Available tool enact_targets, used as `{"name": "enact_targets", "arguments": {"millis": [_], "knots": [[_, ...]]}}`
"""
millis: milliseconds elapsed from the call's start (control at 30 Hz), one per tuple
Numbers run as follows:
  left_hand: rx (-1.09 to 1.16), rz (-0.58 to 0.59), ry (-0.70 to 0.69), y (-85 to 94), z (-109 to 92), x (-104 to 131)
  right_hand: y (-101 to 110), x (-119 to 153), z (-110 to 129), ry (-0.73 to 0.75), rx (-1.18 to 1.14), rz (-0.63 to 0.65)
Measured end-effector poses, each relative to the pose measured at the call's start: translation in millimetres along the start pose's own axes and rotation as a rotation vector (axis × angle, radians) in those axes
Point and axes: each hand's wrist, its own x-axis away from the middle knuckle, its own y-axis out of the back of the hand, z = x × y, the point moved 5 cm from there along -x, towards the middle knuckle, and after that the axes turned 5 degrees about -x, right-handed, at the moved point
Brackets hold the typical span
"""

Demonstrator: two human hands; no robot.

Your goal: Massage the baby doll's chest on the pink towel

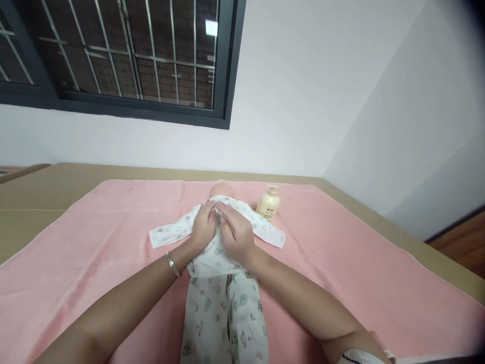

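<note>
A doll lies on its back in a white printed shirt (214,265) and matching printed trousers (206,318). Only the rounded top of the doll's head (222,190) shows beyond the collar. My left hand (204,225) rests on the upper chest of the shirt, its fingers stretched toward the collar. Beside it, my right hand (238,232) lies on the other side of the chest, fingers extended and thumb a little apart. The fingertips of both hands come close together below the doll's head. Between the palms, part of the shirt front is hidden.
A pale yellow pump bottle (268,203) stands by the doll's sleeve on the right. Under everything spreads a pink blanket (326,283) over a tan surface (45,189). Behind are a white wall (288,101) and a dark-framed barred window (223,65).
</note>
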Motion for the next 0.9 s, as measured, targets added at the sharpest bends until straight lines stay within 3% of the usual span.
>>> {"name": "enact_targets", "arguments": {"millis": [100,200,300,400,567,667,800,900], "knots": [[0.014,-0.025,0.003,-4.5,11.4,4.6,-15.7,-8.9,-41.4,-0.190,0.134,0.184],[-0.016,-0.055,0.027,-4.1,13.5,4.9,-26.3,-11.2,-72.2,-0.235,0.209,0.378],[-0.049,-0.050,0.030,-3.7,12.6,2.6,-21.8,-14.3,-90.0,-0.354,0.318,0.416],[-0.092,-0.027,0.024,-3.7,11.6,1.5,-17.5,-11.0,-84.1,-0.457,0.499,0.413],[-0.179,-0.012,0.055,-4.2,14.0,2.1,-35.5,1.6,-49.2,-0.235,0.514,0.522],[-0.209,0.005,0.067,-5.5,15.4,1.7,-34.9,-3.0,-59.6,-0.226,0.414,0.533],[-0.243,0.015,0.036,-5.6,12.8,0.6,-22.7,-12.3,-85.7,-0.408,0.358,0.473],[-0.240,0.008,0.023,-4.3,11.6,0.5,-23.4,-5.4,-74.6,-0.447,0.457,0.439]]}}
